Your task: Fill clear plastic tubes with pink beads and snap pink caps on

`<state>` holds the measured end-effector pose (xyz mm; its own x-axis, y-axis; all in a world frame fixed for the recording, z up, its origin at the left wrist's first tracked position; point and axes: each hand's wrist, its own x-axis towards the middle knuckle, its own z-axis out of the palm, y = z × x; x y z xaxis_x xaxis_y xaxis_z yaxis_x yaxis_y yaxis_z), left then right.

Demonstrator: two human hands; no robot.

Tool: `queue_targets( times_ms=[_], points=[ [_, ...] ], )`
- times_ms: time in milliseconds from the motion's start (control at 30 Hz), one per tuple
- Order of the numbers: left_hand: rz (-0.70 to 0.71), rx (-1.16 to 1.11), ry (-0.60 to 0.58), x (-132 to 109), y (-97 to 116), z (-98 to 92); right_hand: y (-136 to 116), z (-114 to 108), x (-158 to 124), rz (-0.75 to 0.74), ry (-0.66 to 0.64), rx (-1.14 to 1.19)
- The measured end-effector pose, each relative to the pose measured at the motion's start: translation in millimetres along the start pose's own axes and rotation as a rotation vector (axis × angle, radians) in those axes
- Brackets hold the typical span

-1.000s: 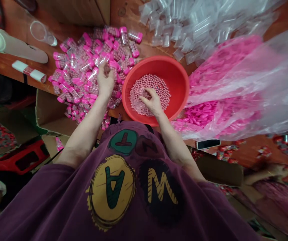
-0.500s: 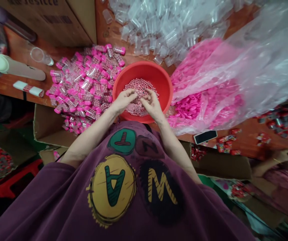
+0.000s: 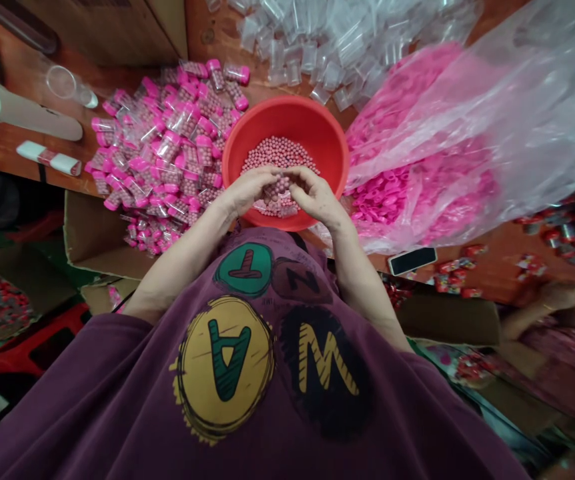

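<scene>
Over a red plastic bowl (image 3: 335, 147) my two hands meet at the fingertips. My left hand (image 3: 252, 188) is closed, its fingers curled inward around a cluster of pink beads (image 3: 281, 185). From the other side my right hand (image 3: 317, 195) closes on the same cluster, thumb and fingers bent. Whether a small clear bottle encloses these beads cannot be made out. Loose pink beads (image 3: 277, 152) cover the bowl's bottom. Left of the bowl lies a heap of bead-filled clear bottles with pink caps (image 3: 167, 150).
Clear empty bottles (image 3: 312, 53) are piled behind the bowl. A plastic bag (image 3: 467, 133) of pink plastic parts (image 3: 385, 193) lies to the right. A phone (image 3: 412, 260) rests near the table edge. A white bottle (image 3: 32, 117) lies at left. Another person's hands (image 3: 560, 297) show at far right.
My hands have drawn closer together, and the bead cluster between them shows more plainly. The whole view has shifted slightly, with the table sitting higher in the picture.
</scene>
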<state>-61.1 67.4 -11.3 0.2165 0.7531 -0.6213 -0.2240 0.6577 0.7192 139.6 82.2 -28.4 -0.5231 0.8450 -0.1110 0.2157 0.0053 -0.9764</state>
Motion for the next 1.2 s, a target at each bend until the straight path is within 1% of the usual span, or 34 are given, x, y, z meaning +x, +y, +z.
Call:
queue_targets(
  times_ms=[67,133,233,300,333,467,533,633,700,800,867,933,1000,1067,1100,1133,1200],
  points=[
    [0.011,0.018,0.013,2,-1,-1.2,1,-2,0,0.028,-0.024,-0.009],
    [0.000,0.001,0.039,3,-2,-1.8,5,-4,1,0.082,-0.015,-0.007],
    [-0.045,-0.062,0.058,6,-3,-1.5,17,-2,3,0.177,0.081,0.045],
    [-0.078,-0.108,0.031,6,-3,0.0,28,1,3,0.208,0.150,0.031],
    [-0.093,-0.132,0.008,6,-3,1.2,32,3,1,0.202,0.164,-0.006],
    [-0.122,-0.182,-0.062,7,-4,8.3,47,4,-16,0.137,0.148,-0.184],
    [-0.124,-0.184,-0.061,8,-5,12.1,52,0,-27,0.171,0.173,-0.181],
    [-0.142,-0.191,-0.050,11,-5,17.4,57,-7,-39,0.241,0.256,-0.086],
    [-0.158,-0.190,-0.054,13,-5,20.7,56,-9,-41,0.248,0.323,-0.009],
    [-0.165,-0.155,-0.061,14,-6,25.1,44,-12,-35,0.179,0.371,0.040],
    [-0.161,-0.124,-0.064,15,-8,27.3,30,-13,-29,0.105,0.348,-0.018],
    [-0.152,-0.096,-0.061,16,-10,28.8,16,-15,-24,0.051,0.283,-0.126],
    [-0.138,-0.067,-0.042,17,-12,29.6,7,-17,-21,0.029,0.215,-0.225],
    [-0.117,-0.038,-0.012,17,-12,29.6,7,-17,-19,0.024,0.184,-0.259],
    [-0.110,-0.027,0.000,17,-13,29.3,11,-16,-18,0.026,0.188,-0.246],
    [-0.105,-0.019,0.010,16,-14,28.6,17,-14,-18,0.033,0.208,-0.223],
    [-0.102,-0.020,0.015,14,-15,26.6,32,-8,-17,0.063,0.289,-0.183]
  ],
)
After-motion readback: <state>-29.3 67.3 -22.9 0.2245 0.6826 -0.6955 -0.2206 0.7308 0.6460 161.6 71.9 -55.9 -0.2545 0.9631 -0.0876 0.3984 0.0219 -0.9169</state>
